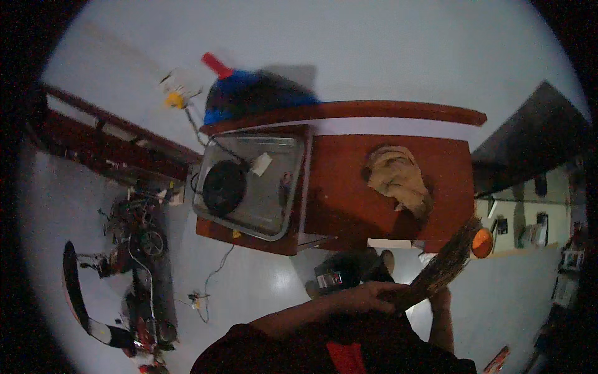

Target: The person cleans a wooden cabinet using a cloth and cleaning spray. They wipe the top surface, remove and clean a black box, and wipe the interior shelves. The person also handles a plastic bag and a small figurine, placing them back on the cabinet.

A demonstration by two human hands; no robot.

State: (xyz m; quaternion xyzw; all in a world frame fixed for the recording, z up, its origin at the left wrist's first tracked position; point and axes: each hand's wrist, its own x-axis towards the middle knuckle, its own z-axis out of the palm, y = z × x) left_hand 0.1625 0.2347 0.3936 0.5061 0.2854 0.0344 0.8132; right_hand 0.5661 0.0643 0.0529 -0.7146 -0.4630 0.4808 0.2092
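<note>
My left hand (pixel 380 297) is closed around the near end of a short broom of brown bristles (pixel 444 264). From there the broom slants up and to the right, past the front right corner of a reddish-brown wooden table (pixel 336 187). My right hand (pixel 440 299) is at the broom's lower edge; its fingers are partly hidden behind the bristles, so I cannot tell whether they grip. A crumpled tan cloth (pixel 399 180) lies on the table beyond the broom. By the bristle tips is a round orange object (pixel 482 243).
A clear tray-like container (pixel 266 229) on the table's left holds a round black object (pixel 224 188) and a white card (pixel 261 164). A blue-and-dark bag-like item (pixel 257 93) is behind. A motorcycle (pixel 140 262) stands left; a cable (pixel 219 269) trails down to the floor.
</note>
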